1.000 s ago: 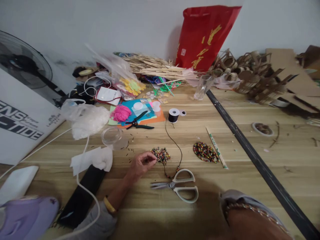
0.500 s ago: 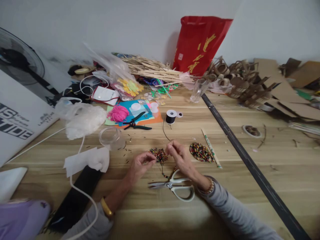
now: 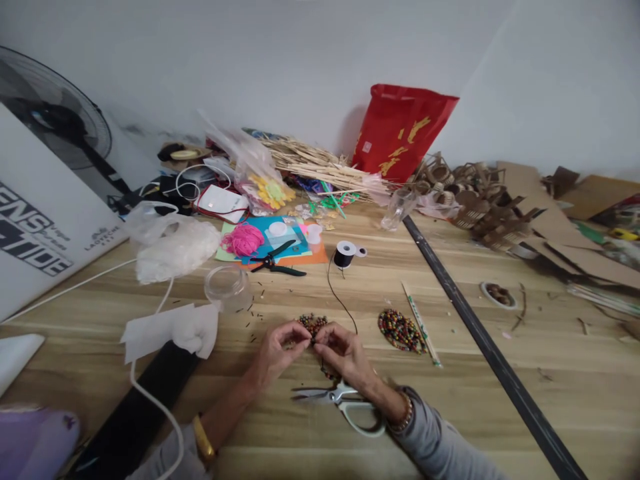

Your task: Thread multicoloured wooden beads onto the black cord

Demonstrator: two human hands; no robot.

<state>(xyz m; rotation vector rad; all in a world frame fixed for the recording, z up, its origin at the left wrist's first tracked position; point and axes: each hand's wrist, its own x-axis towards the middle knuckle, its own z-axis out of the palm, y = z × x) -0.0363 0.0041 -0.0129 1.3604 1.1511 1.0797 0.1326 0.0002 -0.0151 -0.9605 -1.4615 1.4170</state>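
My left hand [image 3: 284, 345] and my right hand [image 3: 345, 353] meet fingertip to fingertip, both pinched closed on a dark beaded cord [image 3: 313, 341]; the exact spot they grip is tiny. Just behind the fingers lies a heap of multicoloured beads [image 3: 313, 323], partly covered by them. More of the strand hangs below, between the hands. A black thread runs from the spool [image 3: 345, 255] down to behind my right hand. White-handled scissors [image 3: 363, 419] rest under my right wrist, blades pointing left. To the right is a coiled bead string [image 3: 401, 331].
A thin patterned stick [image 3: 421, 319] lies right of the coiled beads. Black-handled pliers [image 3: 275, 261], pink yarn [image 3: 243, 240] and a clear round container [image 3: 227, 288] are further left. A dark strip [image 3: 480, 333] crosses the table. Behind stand a red bag [image 3: 405, 133] and wooden strips [image 3: 315, 160].
My right hand has come down and left to meet my left hand at the beaded cord. The camera view has tilted up, so things on the table appear lower.
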